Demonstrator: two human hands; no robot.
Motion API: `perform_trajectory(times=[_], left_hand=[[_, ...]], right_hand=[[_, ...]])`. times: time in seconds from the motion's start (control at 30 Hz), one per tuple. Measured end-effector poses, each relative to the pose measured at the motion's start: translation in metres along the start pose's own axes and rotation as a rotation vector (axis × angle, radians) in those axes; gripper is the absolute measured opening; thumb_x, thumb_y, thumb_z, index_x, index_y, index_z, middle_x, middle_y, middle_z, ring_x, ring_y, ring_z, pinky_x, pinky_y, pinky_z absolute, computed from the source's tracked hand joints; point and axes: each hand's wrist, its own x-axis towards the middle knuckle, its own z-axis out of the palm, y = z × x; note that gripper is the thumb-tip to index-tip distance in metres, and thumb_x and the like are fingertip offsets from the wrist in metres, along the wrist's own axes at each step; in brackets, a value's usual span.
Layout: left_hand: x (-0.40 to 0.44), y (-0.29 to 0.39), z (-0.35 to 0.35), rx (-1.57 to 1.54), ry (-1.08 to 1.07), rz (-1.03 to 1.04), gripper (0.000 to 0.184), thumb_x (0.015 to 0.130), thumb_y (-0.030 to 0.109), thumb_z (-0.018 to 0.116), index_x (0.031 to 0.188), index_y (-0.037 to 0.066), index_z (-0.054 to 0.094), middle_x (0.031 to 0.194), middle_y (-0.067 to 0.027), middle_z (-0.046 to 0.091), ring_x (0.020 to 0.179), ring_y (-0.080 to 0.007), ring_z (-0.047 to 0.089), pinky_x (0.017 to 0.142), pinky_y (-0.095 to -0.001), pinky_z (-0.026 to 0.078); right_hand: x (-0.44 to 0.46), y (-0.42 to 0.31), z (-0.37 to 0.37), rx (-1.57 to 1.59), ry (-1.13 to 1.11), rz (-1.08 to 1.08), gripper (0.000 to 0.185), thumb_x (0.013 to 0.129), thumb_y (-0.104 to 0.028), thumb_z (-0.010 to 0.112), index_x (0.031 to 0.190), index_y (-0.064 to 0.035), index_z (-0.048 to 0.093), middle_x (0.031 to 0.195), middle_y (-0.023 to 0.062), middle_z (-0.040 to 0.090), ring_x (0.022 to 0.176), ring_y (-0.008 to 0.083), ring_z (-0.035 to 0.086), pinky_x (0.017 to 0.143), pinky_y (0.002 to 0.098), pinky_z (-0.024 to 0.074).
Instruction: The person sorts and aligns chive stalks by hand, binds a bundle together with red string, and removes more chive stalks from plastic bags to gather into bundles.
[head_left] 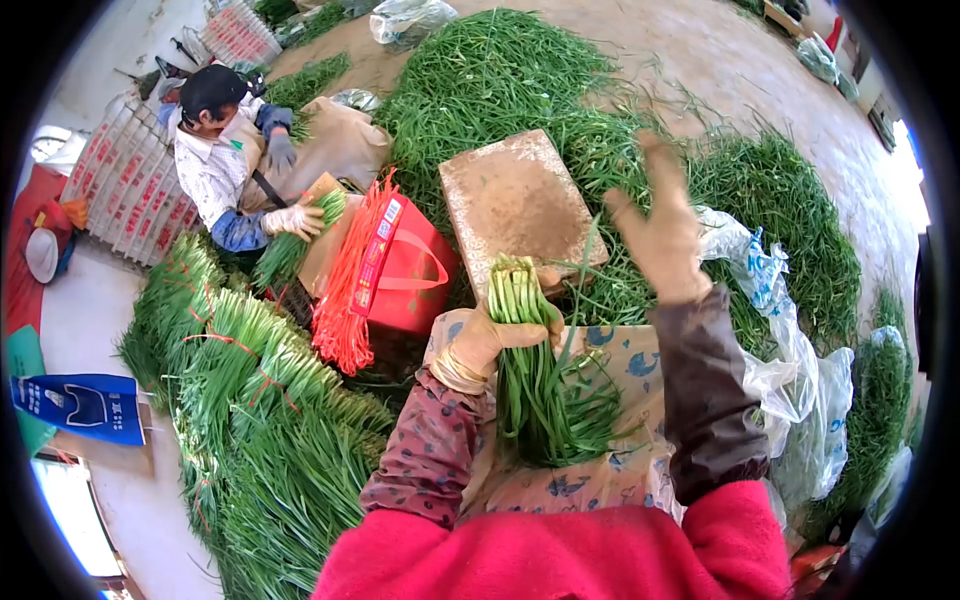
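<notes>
My left hand (480,340), in a tan glove, is wrapped round a bunch of garlic chives (520,385). Its pale cut ends point up and away from me, and the green leaves hang down over a patterned cloth (610,480) on my lap. To the right, my right hand (655,235) is raised with its fingers spread and nothing in it, slightly blurred. In front of both hands lies a worn, dirt-stained board (525,195), close to the ends of the bunch.
Loose chives (500,65) are heaped around the board. Tied bunches (235,350) are stacked at left, beside a red bag (415,265) with red ties (355,290). Another person (215,150) in gloves handles chives at upper left. Clear plastic (800,390) lies at right.
</notes>
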Motion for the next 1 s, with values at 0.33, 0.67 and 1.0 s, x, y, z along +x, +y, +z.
perform_trajectory(times=[0.33, 0.67, 1.0], left_hand=[[-0.005, -0.014, -0.010, 0.015, -0.138, -0.171, 0.077, 0.062, 0.011, 0.085, 0.130, 0.004, 0.048, 0.107, -0.0022, 0.061, 0.099, -0.0143, 0.058, 0.087, -0.0300, 0.047], [0.001, -0.013, 0.010, 0.139, 0.068, -0.011, 0.049, 0.071, 0.002, 0.074, 0.117, 0.005, 0.058, 0.097, -0.0048, 0.067, 0.089, -0.0164, 0.063, 0.081, -0.0294, 0.050], [0.016, 0.120, -0.048, 0.061, 0.367, 0.601, 0.052, 0.078, -0.005, 0.064, 0.127, 0.006, 0.050, 0.092, -0.0151, 0.066, 0.076, -0.0268, 0.067, 0.066, -0.0379, 0.057]], right_hand=[[-0.054, -0.041, 0.015, 0.398, -0.665, -0.308, 0.058, 0.075, -0.035, 0.071, 0.124, -0.0080, 0.056, 0.104, 0.0141, 0.061, 0.098, 0.0359, 0.059, 0.087, 0.0441, 0.0461], [-0.089, -0.039, 0.062, 1.269, -0.183, 0.371, 0.080, 0.077, -0.048, 0.074, 0.137, -0.0049, 0.043, 0.127, 0.0196, 0.053, 0.116, 0.0232, 0.053, 0.092, 0.0335, 0.0457], [-0.137, 0.058, 0.018, -0.095, -1.421, 0.154, 0.056, 0.086, -0.036, 0.062, 0.133, -0.0082, 0.046, 0.100, 0.0233, 0.065, 0.096, 0.0375, 0.063, 0.084, 0.0430, 0.0488]])
